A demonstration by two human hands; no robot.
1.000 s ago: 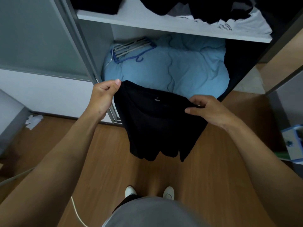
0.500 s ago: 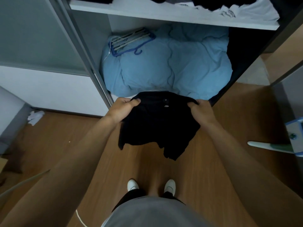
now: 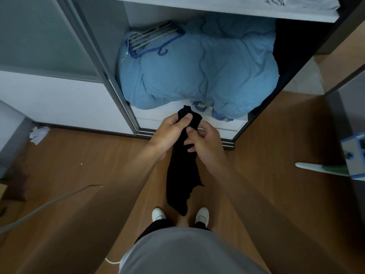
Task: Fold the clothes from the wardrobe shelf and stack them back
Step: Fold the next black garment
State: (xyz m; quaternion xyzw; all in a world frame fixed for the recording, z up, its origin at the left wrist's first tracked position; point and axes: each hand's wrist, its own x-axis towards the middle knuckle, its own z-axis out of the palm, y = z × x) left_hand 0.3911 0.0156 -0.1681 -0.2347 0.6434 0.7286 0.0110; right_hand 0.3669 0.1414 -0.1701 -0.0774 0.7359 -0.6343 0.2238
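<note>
My left hand (image 3: pixel 171 129) pinches the top of the black cloth garment (image 3: pixel 182 171) at the centre of the frame, thumb on its upper edge; my right hand (image 3: pixel 204 141) grips it just below, fingers curled round the narrow doubled strip; the rest hangs loose toward my white shoes (image 3: pixel 158 214), over the wooden floor (image 3: pixel 83 155); so I judge this piece only half folded and not yet stacked; above, the puffy light-blue quilt (image 3: pixel 197 68) fills the wardrobe bottom; on the white wardrobe shelf (image 3: pixel 217 13), upper right, a white printed shirt (image 3: pixel 300 1) still lies unfolded.
</note>
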